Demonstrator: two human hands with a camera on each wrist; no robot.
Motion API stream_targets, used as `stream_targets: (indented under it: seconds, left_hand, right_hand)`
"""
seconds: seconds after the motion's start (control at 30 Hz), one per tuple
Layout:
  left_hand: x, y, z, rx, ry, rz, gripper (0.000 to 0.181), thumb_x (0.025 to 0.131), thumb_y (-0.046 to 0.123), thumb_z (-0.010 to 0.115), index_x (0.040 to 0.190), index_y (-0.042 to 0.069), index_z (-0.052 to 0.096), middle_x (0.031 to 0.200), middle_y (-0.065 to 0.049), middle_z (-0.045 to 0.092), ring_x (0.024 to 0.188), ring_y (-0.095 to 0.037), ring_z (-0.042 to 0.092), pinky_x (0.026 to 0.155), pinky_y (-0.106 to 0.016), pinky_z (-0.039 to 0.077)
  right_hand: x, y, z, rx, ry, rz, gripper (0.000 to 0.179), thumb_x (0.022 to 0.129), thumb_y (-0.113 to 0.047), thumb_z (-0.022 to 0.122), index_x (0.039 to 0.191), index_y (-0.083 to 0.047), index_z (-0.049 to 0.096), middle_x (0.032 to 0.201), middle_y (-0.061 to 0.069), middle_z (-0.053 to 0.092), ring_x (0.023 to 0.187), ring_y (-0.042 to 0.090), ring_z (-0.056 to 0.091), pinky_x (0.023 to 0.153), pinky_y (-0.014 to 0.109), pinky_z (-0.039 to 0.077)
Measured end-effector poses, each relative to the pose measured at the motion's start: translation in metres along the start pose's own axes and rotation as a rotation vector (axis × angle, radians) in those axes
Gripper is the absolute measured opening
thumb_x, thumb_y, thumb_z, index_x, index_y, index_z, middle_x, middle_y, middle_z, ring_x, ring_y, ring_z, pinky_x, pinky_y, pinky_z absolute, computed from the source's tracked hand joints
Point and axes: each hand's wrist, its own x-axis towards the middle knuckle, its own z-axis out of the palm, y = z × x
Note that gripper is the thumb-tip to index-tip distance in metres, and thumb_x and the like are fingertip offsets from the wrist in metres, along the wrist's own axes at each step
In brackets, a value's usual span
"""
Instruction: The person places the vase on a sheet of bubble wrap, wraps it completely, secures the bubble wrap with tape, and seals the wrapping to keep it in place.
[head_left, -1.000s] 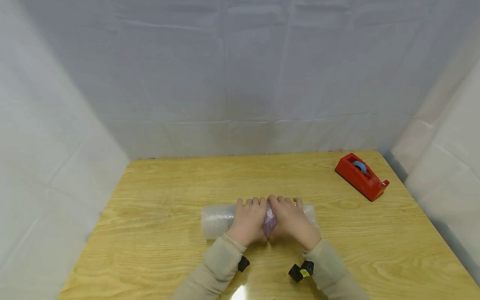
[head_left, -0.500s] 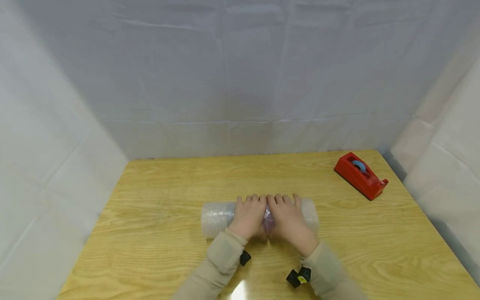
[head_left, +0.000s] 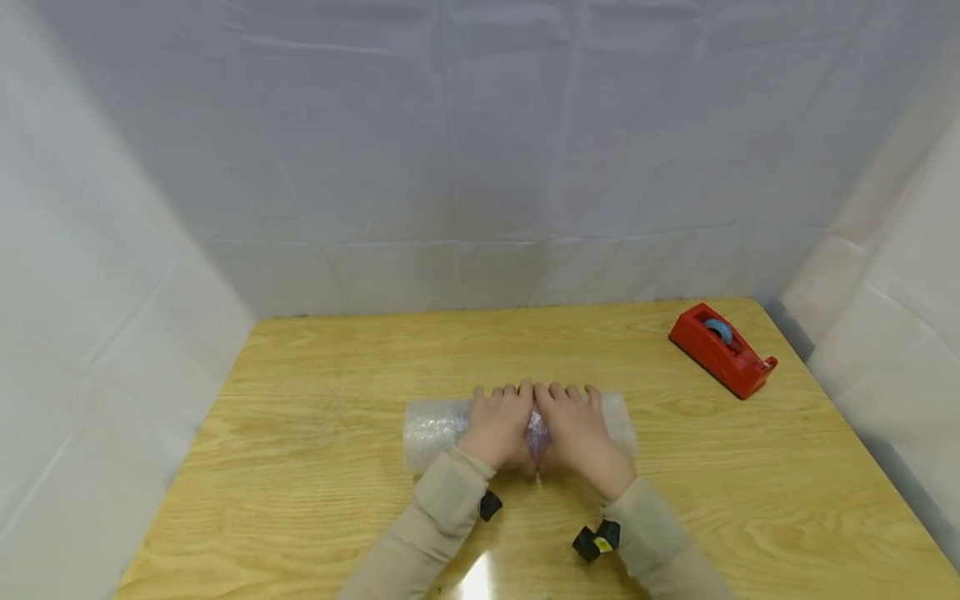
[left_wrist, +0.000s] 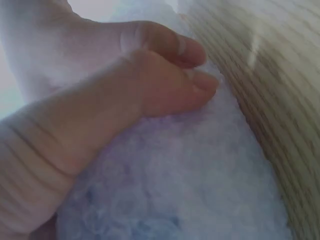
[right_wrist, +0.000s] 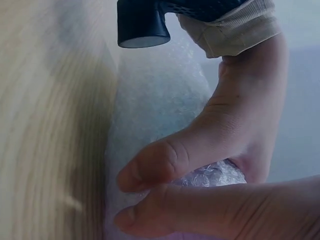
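Note:
A bubble wrap bundle [head_left: 435, 433], roughly cylindrical, lies crosswise on the wooden table. Its middle looks purple between the hands; what is inside is blurred by the wrap. Near its centre my left hand [head_left: 497, 429] grips it, fingers over the top and far side. Close beside, my right hand [head_left: 581, 433] holds it the same way, index fingers nearly meeting. From the near side, the left thumb [left_wrist: 170, 90] presses the wrap in the left wrist view. The right thumb [right_wrist: 155, 212] presses alongside it in the right wrist view.
A red tape dispenser [head_left: 723, 354] with a blue-cored roll sits at the table's back right. The wooden table [head_left: 315, 375] reaches white sheeting [head_left: 495, 167] at the back and sides. Black wrist cameras [head_left: 596, 542] hang under the sleeves.
Both hands and the bubble wrap bundle have shifted slightly away from me, with the grip kept. My index fingers sit a little closer together. The tape dispenser stays in place.

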Motion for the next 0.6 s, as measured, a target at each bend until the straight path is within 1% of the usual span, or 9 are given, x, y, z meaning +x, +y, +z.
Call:
stream_targets:
  seconds: [0.13, 0.3, 0.4, 0.6]
  left_hand:
    - [0.002, -0.002, 0.000, -0.001, 0.014, 0.011, 0.109, 0.046, 0.056, 0.093, 0.134, 0.009, 0.050, 0.118, -0.010, 0.061, 0.107, -0.028, 0.057, 0.094, -0.054, 0.042]
    - [0.001, -0.002, 0.000, 0.018, 0.057, 0.017, 0.107, 0.042, 0.057, 0.094, 0.129, 0.007, 0.057, 0.118, -0.008, 0.056, 0.108, -0.026, 0.053, 0.091, -0.051, 0.043]
    - [0.001, -0.001, 0.000, 0.037, 0.070, 0.023, 0.104, 0.043, 0.057, 0.093, 0.126, 0.005, 0.058, 0.116, -0.008, 0.058, 0.107, -0.026, 0.055, 0.091, -0.051, 0.044]
    - [0.002, 0.003, -0.002, 0.072, 0.066, 0.009, 0.107, 0.046, 0.057, 0.093, 0.131, 0.005, 0.053, 0.119, -0.010, 0.062, 0.107, -0.026, 0.059, 0.094, -0.053, 0.043]
  right_hand:
    - [0.003, 0.001, -0.002, 0.008, -0.012, -0.012, 0.110, 0.049, -0.047, 0.097, 0.141, -0.010, 0.048, 0.128, 0.012, 0.058, 0.117, 0.038, 0.053, 0.102, 0.068, 0.028]
    - [0.007, 0.003, -0.003, 0.030, -0.020, -0.032, 0.108, 0.046, -0.047, 0.098, 0.136, -0.011, 0.050, 0.124, 0.012, 0.060, 0.114, 0.038, 0.054, 0.100, 0.067, 0.029]
    - [0.010, 0.005, -0.004, 0.051, -0.038, -0.035, 0.106, 0.045, -0.045, 0.098, 0.134, -0.011, 0.050, 0.123, 0.011, 0.059, 0.114, 0.038, 0.054, 0.100, 0.068, 0.029]
    - [0.016, 0.008, -0.008, 0.072, -0.112, -0.014, 0.111, 0.045, -0.043, 0.098, 0.139, -0.010, 0.046, 0.129, 0.011, 0.057, 0.118, 0.038, 0.052, 0.103, 0.067, 0.027]
